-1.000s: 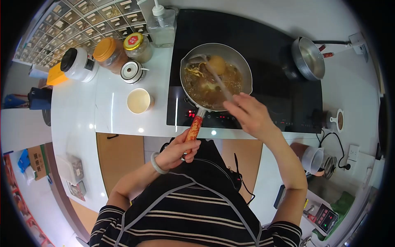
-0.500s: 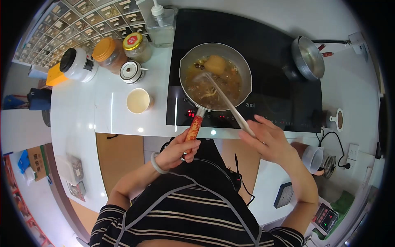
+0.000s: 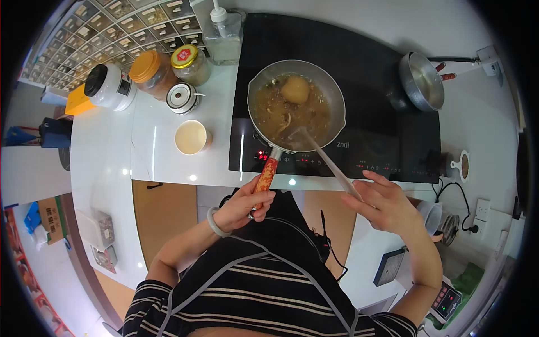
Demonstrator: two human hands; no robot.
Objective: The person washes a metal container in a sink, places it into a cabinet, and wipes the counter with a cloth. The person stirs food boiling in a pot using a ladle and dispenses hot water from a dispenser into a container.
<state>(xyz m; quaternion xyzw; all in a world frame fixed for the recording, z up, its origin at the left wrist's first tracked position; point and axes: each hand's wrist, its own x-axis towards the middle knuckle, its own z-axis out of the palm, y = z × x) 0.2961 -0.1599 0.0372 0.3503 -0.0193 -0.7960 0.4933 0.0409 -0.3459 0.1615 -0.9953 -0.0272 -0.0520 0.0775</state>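
Observation:
A grey saucepan (image 3: 340,104) stands on the black induction cooktop (image 3: 387,140), with brown broth inside. A pale round lump (image 3: 295,90) and small bits float in the liquid. My left hand (image 3: 250,203) is closed around the pan's red mottled handle (image 3: 267,173). Pinched in my right hand (image 3: 387,205) is the long handle of a ladle (image 3: 331,164), held at its end. The ladle's head dips into the broth near the pan's front rim, partly hidden by the liquid.
Left of the cooktop are a paper cup (image 3: 192,137), a small metal-lidded pot (image 3: 182,98), lidded jars (image 3: 191,64) and a pump bottle (image 3: 223,42). A second metal pan (image 3: 421,81) leans at the back right. A digital device (image 3: 446,300) sits at the lower right.
My right hand has moved right and slightly down, drawing the ladle's head from the pan's middle toward its front rim. My left hand stays on the handle.

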